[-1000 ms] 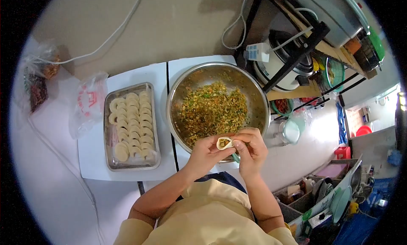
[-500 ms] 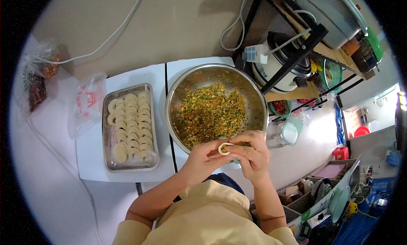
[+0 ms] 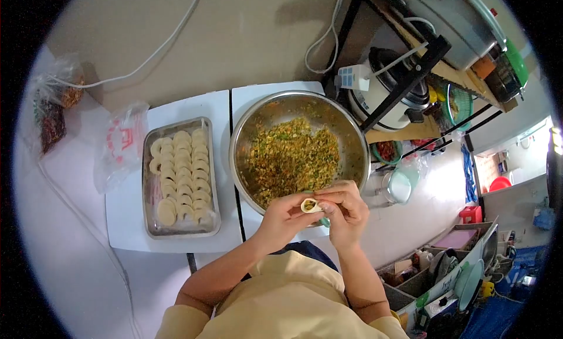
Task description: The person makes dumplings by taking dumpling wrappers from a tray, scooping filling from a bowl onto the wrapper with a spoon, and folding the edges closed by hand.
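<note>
Between both hands, over the near rim of a steel bowl [image 3: 236,163], is a small dumpling [image 3: 311,206] with brown-green filling showing in its open top. My left hand [image 3: 280,219] holds its left side, thumb and fingers closed on it. From the right, my right hand [image 3: 345,213] pinches the wrapper edge between thumb and forefinger. A bit of something green shows below the fingers; its kind is hidden. Chopped filling [image 3: 296,154] lies in the bowl. To the left, a metal tray [image 3: 214,163] carries rows of pale crescent dumplings [image 3: 183,163] and flat round wrappers [image 3: 166,212] at its near-left corner.
Bowl and tray stand on a white table [image 3: 126,221]. A clear plastic bag [image 3: 123,141] with red print lies left of the tray. At the right, a black-framed shelf [image 3: 410,81] holds a rice cooker [image 3: 381,98] and a power strip [image 3: 353,77].
My right fingers have shifted from covering the dumpling's right side to pinching its edge. The dumpling's opening has gone from round to a more pointed shape. Bowl and tray stay put.
</note>
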